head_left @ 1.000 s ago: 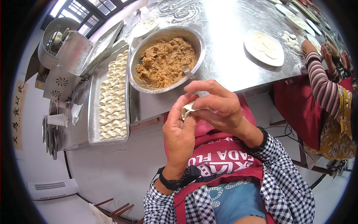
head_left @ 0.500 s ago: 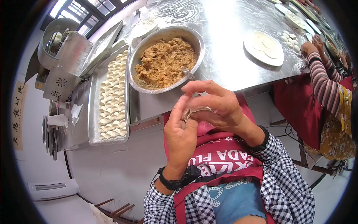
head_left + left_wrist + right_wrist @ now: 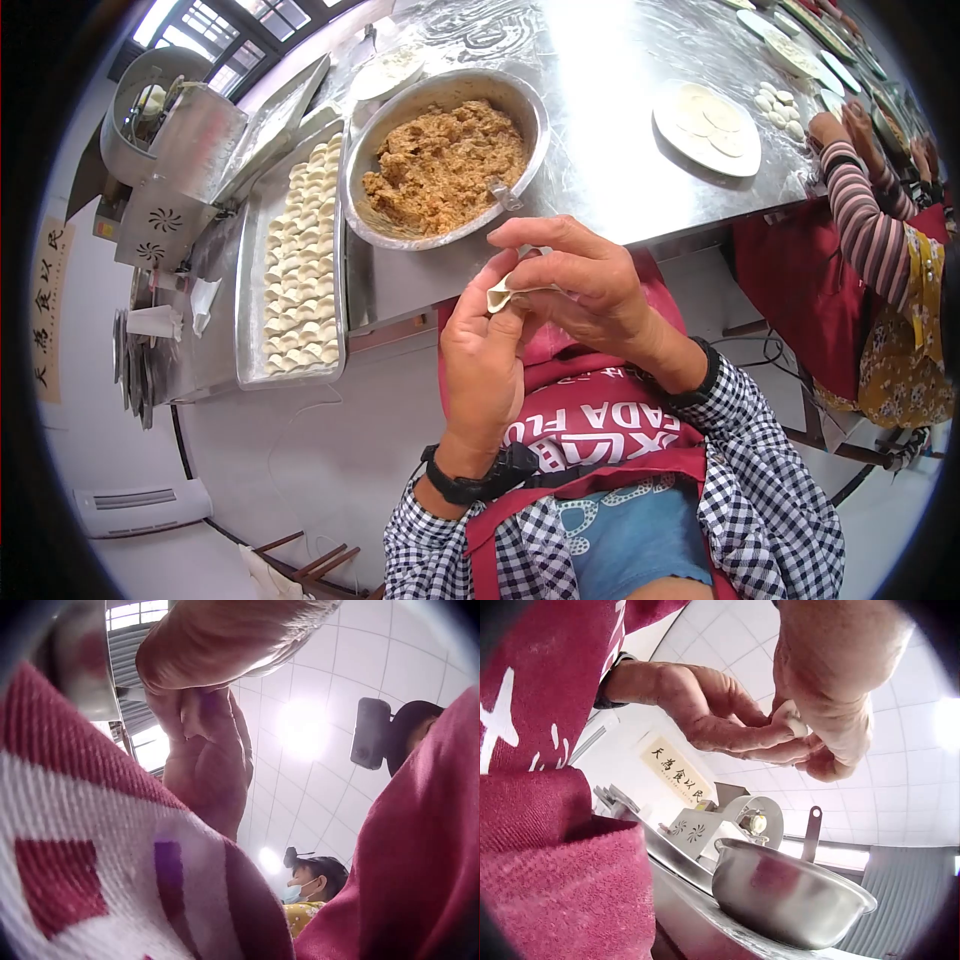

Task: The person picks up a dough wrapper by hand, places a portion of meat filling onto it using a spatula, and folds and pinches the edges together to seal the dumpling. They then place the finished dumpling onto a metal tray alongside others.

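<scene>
Over the apron's front in the head view, both hands come together around a folded dough wrapper. The left hand pinches it between thumb and fingers from the left. From the other side, the right hand pinches its edge, fingers curved over the top. A pale rounded end of the wrapper pokes out between the hands in the right wrist view; most of it is hidden by fingers. In the left wrist view the near left hand overlaps the right hand, and no dough shows.
Beyond the hands sits a steel bowl of brown filling with a utensil handle. Left of it, a metal tray bears rows of folded dumplings. A plate of round wrappers lies right, near another person's striped sleeve. A machine stands far left.
The fingers have shifted slightly around the wrapper, whose left end shows again after being mostly covered half a second ago. At right, the other person's hands have moved.
</scene>
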`<action>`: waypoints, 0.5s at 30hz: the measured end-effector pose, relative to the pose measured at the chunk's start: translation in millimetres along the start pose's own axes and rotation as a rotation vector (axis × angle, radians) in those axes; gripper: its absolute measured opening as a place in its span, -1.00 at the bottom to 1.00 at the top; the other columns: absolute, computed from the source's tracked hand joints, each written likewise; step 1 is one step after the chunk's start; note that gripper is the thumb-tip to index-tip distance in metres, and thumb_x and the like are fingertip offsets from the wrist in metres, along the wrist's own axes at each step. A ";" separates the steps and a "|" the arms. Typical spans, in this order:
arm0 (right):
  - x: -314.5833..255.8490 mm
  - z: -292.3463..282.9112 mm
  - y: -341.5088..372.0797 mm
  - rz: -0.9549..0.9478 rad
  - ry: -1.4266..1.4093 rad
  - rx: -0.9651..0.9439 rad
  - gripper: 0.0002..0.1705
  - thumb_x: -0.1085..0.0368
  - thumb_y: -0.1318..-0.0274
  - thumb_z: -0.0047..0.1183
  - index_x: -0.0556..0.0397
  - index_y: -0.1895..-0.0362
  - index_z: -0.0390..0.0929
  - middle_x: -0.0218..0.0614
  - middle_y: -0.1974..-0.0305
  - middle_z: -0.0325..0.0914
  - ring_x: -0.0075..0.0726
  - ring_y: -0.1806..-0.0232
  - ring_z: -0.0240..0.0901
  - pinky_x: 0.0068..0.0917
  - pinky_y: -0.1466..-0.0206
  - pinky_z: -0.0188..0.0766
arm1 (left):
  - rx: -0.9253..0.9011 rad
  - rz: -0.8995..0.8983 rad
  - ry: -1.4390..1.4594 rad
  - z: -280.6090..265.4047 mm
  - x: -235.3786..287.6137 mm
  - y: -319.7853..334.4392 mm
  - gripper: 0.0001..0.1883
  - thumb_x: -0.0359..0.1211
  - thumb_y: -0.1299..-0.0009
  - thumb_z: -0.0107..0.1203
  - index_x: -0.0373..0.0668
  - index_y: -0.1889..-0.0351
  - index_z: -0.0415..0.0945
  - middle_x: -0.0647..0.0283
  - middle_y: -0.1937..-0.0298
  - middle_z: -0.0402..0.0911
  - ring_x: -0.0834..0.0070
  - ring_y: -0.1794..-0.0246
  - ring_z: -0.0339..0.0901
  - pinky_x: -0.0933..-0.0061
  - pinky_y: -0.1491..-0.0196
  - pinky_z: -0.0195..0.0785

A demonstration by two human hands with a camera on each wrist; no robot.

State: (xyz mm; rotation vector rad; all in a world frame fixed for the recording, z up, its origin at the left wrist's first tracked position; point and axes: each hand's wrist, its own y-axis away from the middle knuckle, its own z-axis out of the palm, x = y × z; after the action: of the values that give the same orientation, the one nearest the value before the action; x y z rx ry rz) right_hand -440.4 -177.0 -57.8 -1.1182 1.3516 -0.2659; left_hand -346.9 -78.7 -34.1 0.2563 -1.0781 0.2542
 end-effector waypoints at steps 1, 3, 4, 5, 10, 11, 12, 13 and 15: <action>0.0 -1.1 -0.2 -0.004 0.032 -0.018 -0.81 0.46 0.28 0.20 0.12 0.45 0.49 -0.20 0.14 0.47 -0.18 0.15 0.43 -0.41 0.18 0.39 | 0.000 0.000 0.000 0.8 0.0 0.1 -0.53 -0.46 -0.36 -0.07 -0.38 -0.22 0.12 0.11 -0.06 0.39 0.39 -0.03 0.43 0.42 -0.06 0.36; 0.7 -2.3 -0.4 -0.007 0.059 -0.037 -0.81 0.46 0.28 0.20 0.11 0.46 0.48 -0.21 0.14 0.47 -0.17 0.14 0.43 -0.40 0.17 0.38 | 0.024 0.032 -0.119 1.7 -1.0 -0.4 -0.54 -0.49 -0.36 -0.12 -0.38 -0.22 0.11 0.12 -0.06 0.39 0.42 -0.03 0.42 0.44 -0.07 0.35; 0.0 -2.9 -0.7 -0.016 0.066 -0.055 -0.80 0.50 0.29 0.20 0.12 0.45 0.48 -0.19 0.11 0.46 -0.23 0.14 0.42 -0.44 0.17 0.39 | 0.025 0.032 -0.119 2.3 -0.7 0.0 -0.54 -0.49 -0.36 -0.12 -0.38 -0.22 0.11 0.12 -0.06 0.39 0.42 -0.03 0.42 0.44 -0.07 0.35; -1.2 -3.6 -0.9 -0.024 0.074 -0.073 -0.78 0.53 0.29 0.20 0.13 0.44 0.48 -0.18 0.07 0.45 -0.29 0.14 0.42 -0.48 0.18 0.41 | 0.017 0.081 -0.278 3.2 -0.1 1.1 -0.55 -0.50 -0.36 -0.13 -0.39 -0.22 0.12 0.12 -0.07 0.39 0.44 -0.04 0.41 0.47 -0.07 0.34; -5.5 -4.3 -3.1 0.015 0.043 -0.072 -0.77 0.53 0.28 0.20 0.13 0.40 0.50 -0.16 0.03 0.42 -0.27 0.12 0.42 -0.47 0.15 0.41 | -0.014 0.174 -0.512 -1.7 -2.4 0.8 -0.55 -0.54 -0.36 -0.16 -0.40 -0.22 0.11 0.12 -0.08 0.37 0.48 -0.04 0.39 0.55 -0.05 0.32; -7.0 -3.8 -3.4 0.076 -0.010 -0.052 -0.77 0.53 0.27 0.20 0.13 0.39 0.50 -0.15 0.02 0.41 -0.26 0.11 0.42 -0.46 0.14 0.41 | -0.008 0.195 -0.520 -4.0 -4.8 -0.7 -0.54 -0.54 -0.36 -0.15 -0.40 -0.23 0.10 0.11 -0.08 0.37 0.48 -0.04 0.39 0.55 -0.05 0.33; -5.8 -4.2 -3.8 0.076 -0.009 -0.052 -0.77 0.53 0.27 0.20 0.13 0.39 0.50 -0.15 0.02 0.41 -0.26 0.11 0.42 -0.46 0.14 0.41 | -0.003 0.217 -0.528 -5.1 -6.1 -1.3 -0.53 -0.54 -0.35 -0.14 -0.40 -0.23 0.09 0.11 -0.09 0.37 0.47 -0.05 0.39 0.55 -0.04 0.33; -3.1 -5.0 -4.7 0.035 0.013 -0.067 -0.77 0.53 0.26 0.20 0.14 0.38 0.51 -0.14 0.01 0.40 -0.25 0.10 0.41 -0.46 0.12 0.41 | -0.003 0.217 -0.529 -4.4 -6.6 -1.3 -0.53 -0.54 -0.35 -0.14 -0.40 -0.23 0.09 0.11 -0.09 0.37 0.47 -0.05 0.39 0.55 -0.04 0.33; -1.0 -6.6 -3.5 -0.006 0.036 -0.083 -0.76 0.53 0.26 0.20 0.14 0.37 0.51 -0.13 -0.01 0.39 -0.24 0.08 0.41 -0.45 0.11 0.41 | 0.042 0.258 -0.485 -2.1 -8.4 -0.9 -0.53 -0.53 -0.36 -0.13 -0.40 -0.23 0.08 0.11 -0.07 0.38 0.49 -0.05 0.38 0.56 -0.03 0.33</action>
State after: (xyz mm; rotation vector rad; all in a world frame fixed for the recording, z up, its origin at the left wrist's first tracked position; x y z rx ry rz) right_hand -444.8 -181.1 -53.3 -1.1915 1.4024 -0.2373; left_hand -348.6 -79.6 -42.6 0.2207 -1.5912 0.4611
